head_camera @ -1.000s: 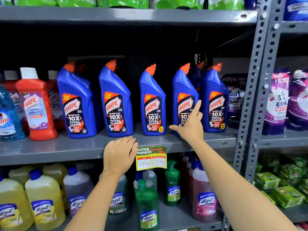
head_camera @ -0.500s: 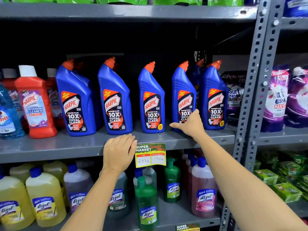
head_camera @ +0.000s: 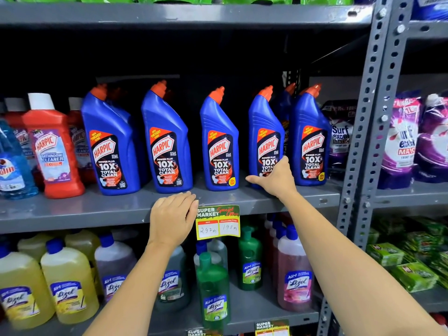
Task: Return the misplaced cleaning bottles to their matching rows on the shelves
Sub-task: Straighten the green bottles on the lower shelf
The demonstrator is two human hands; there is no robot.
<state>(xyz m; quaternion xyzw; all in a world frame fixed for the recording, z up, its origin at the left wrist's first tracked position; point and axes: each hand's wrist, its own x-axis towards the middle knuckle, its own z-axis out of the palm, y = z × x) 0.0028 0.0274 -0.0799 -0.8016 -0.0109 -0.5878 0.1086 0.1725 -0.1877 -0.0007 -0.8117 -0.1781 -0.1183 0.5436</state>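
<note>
Scanning L to R along the middle shelf (head_camera: 72, 209): blue spray bottle (head_camera: 12, 163) at far 9 o'clock, then red bathroom-cleaner bottle (head_camera: 54, 151) w/ more red ones behind it.

Next, row of blue Harpic bottles (head_camera: 167, 141), labels facing out, spaced apart, spouts leaning to 1 o'clock. Appear faced-up for display; row looks uniform, no odd item seen in it.

Left hand (head_camera: 173, 218) lies flat on shelf front edge at 6 o'clock of the second blue bottle, fingers together, clamped on nothing. Judged a brace for balance. Price tag (head_camera: 218, 221) hangs just beside it at 3 o'clock.

Right hand (head_camera: 275, 179) is at the base of the fourth blue bottle (head_camera: 265, 139), thumb out toward 9 o'clock, fingers spread over lower label. Touching, but not wrapped round; open, no firm grip evident. Judged: nudging or squaring this bottle into line. Fifth blue bottle (head_camera: 310, 139) stands just beside at 3 o'clock, another partly hidden behind the two.

Far 3 o'clock: purple detergent pouches (head_camera: 339, 137), past the upright post (head_camera: 363, 117).

Lower shelf, L to R: yellow Lizol bottles (head_camera: 68, 287), greyish ones, green Lizol bottles (head_camera: 213, 292) at front, pink Lizol bottle (head_camera: 294, 275). The front green one sits fwd of its neighbours; possibly misplaced, cannot confirm.

Risk: tall narrow bottle may tip if pushed low.
</note>
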